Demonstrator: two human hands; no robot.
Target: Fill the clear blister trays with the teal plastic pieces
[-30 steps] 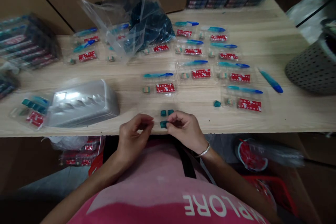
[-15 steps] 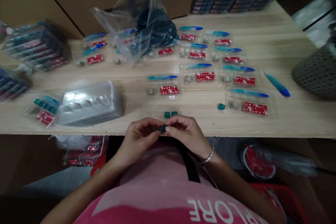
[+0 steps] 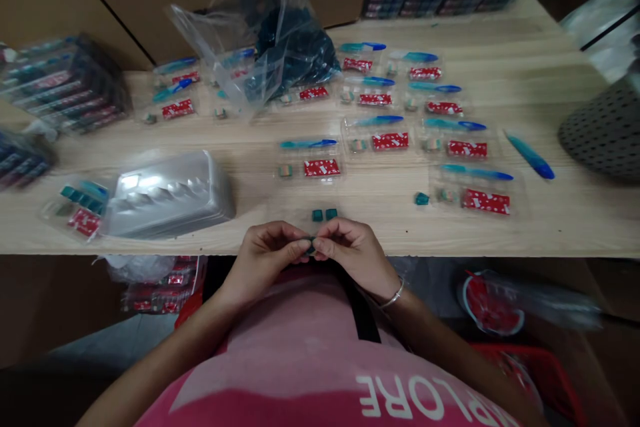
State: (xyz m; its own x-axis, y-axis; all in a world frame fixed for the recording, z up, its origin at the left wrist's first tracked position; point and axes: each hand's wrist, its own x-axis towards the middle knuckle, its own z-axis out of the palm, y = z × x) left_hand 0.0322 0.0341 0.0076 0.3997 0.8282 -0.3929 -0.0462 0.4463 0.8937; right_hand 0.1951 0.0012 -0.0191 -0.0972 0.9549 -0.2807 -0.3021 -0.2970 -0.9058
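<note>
A small teal block (image 3: 311, 248), mostly hidden, is pinched between the closed fingers (image 3: 300, 245) of the left hand (image 3: 267, 255) and the right hand (image 3: 356, 250), just inside the near edge of the light wood worktop (image 3: 550, 230). Two matching teal cubes (image 3: 323, 215) lie just beyond the fingers. Farther along stand rows of clear plastic trays (image 3: 295, 173), the nearest holding a blue-and-teal pen (image 3: 309, 143) and a red label (image 3: 321, 167). A loose pen (image 3: 530, 157) lies toward the right, and a stack of silver moulded trays (image 3: 170, 195) sits left.
</note>
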